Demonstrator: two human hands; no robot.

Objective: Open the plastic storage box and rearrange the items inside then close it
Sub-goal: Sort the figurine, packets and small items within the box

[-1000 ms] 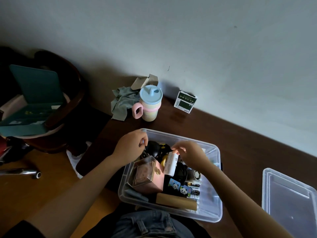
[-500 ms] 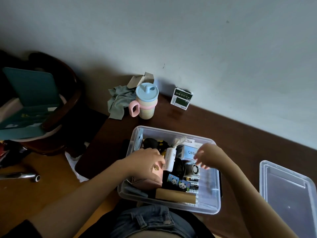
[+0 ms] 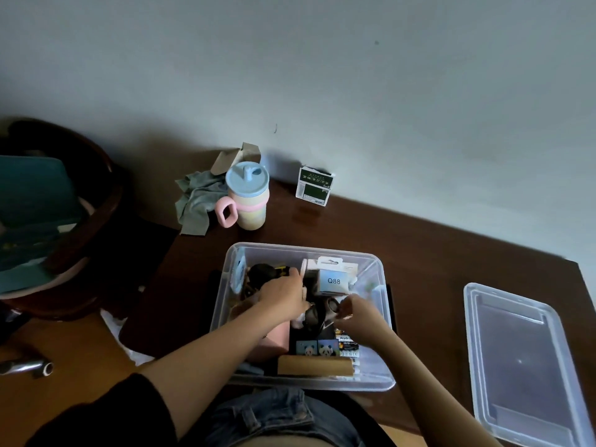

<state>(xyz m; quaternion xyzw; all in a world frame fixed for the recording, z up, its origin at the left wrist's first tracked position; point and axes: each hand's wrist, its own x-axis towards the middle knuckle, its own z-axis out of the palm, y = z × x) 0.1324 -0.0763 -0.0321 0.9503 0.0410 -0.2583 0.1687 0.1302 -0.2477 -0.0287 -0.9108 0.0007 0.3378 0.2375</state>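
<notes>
The clear plastic storage box (image 3: 306, 250) stands open on the dark wooden table, right in front of me. Its lid (image 3: 522, 366) lies flat to the right. Both hands are inside the box. My left hand (image 3: 283, 295) has its fingers curled down among the items beside a black round thing (image 3: 263, 272), and what it holds is hidden. My right hand (image 3: 358, 309) pinches the edge of a dark round object (image 3: 319, 312) in the middle. A Q88 carton (image 3: 333, 280), a pink box (image 3: 277, 338), panda cards (image 3: 317, 346) and a tan roll (image 3: 314, 366) lie around them.
Behind the box stand a pastel cup with a blue lid (image 3: 246, 198), a grey cloth (image 3: 196, 201) and a small green-and-white carton (image 3: 314, 187) near the wall. A dark wooden chair (image 3: 80, 201) with teal items stands at the left, off the table.
My left hand has moved from the pink box toward the box's middle. My right hand has come down and left onto the dark round object. The white tube is now out of sight.
</notes>
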